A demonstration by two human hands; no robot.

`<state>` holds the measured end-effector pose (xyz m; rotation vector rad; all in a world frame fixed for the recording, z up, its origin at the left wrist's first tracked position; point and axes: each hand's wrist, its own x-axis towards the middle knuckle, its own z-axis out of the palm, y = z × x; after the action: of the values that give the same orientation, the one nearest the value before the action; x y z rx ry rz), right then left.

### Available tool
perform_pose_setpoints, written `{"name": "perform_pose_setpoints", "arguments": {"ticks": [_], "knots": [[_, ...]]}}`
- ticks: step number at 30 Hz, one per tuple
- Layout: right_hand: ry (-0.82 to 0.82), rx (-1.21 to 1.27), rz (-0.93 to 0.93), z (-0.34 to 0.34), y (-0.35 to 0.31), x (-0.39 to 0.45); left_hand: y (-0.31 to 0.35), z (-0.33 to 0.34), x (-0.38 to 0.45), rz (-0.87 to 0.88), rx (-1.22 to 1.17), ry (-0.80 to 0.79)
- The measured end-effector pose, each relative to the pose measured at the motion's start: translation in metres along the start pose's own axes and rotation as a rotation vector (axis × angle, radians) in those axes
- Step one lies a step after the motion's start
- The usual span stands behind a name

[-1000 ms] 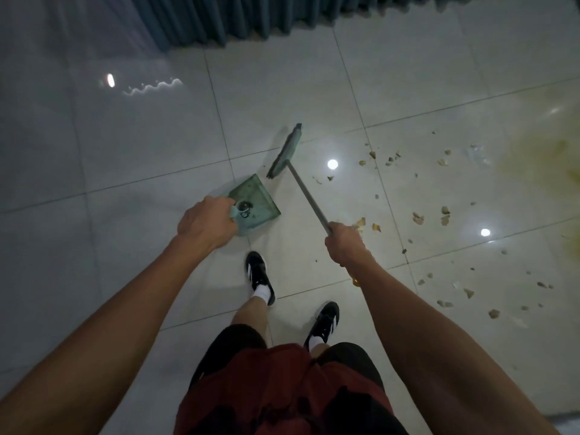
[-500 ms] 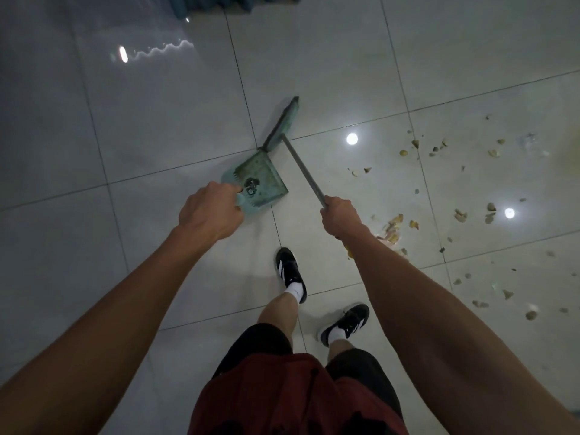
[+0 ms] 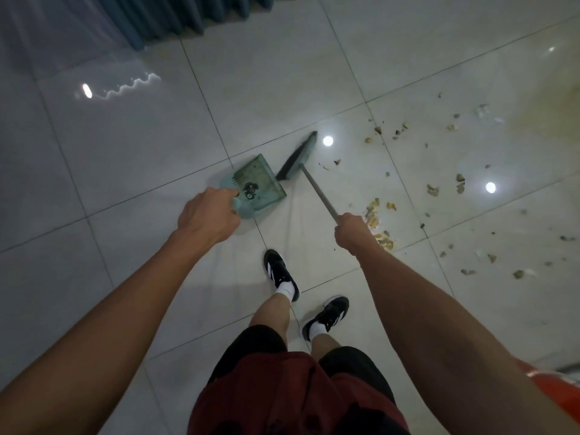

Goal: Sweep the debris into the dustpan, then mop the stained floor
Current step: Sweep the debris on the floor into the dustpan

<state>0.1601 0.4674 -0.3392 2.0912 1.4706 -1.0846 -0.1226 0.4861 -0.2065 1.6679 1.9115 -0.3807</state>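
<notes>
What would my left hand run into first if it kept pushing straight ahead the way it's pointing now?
Only the dustpan it already grips; the left hand points up and right along it. Beyond the pan's far edge sits the broom head, probably the next thing met, though depth is hard to judge.

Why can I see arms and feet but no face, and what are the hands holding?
The camera sits on the person's head and looks down, so you see what they see: their own arms, legs and shoes, never their face. The left hand holds a green dustpan by its handle, with the pan down at the tiled floor. The right hand grips the stick of a broom, whose brush end sits right beside the open edge of the dustpan. To the right, crumbs and bits of debris lie scattered over the tiles, not yet swept up. Further right the floor has a yellowish stain. At the top hangs a blue curtain. The bright round dots are lamps reflected in the shiny tiles.
</notes>
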Motion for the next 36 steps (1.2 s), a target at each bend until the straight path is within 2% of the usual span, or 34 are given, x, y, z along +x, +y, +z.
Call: {"name": "perform_pose_setpoints", "arguments": {"ticks": [12,18,26,36], "knots": [[0.029,0.166,0.254,0.023,0.191,-0.079,0.117,0.058,-0.06,0.146,0.116,-0.019],[0.094,0.201,0.288,0.044,0.263,-0.11,0.164,0.085,-0.1,0.192,0.094,-0.024],[0.108,0.185,0.164,0.047,0.271,-0.134,0.167,0.119,-0.143,0.168,0.106,-0.015],[0.073,0.051,-0.025,0.06,0.229,-0.156,0.098,0.141,-0.195,0.055,0.022,0.02]]}}
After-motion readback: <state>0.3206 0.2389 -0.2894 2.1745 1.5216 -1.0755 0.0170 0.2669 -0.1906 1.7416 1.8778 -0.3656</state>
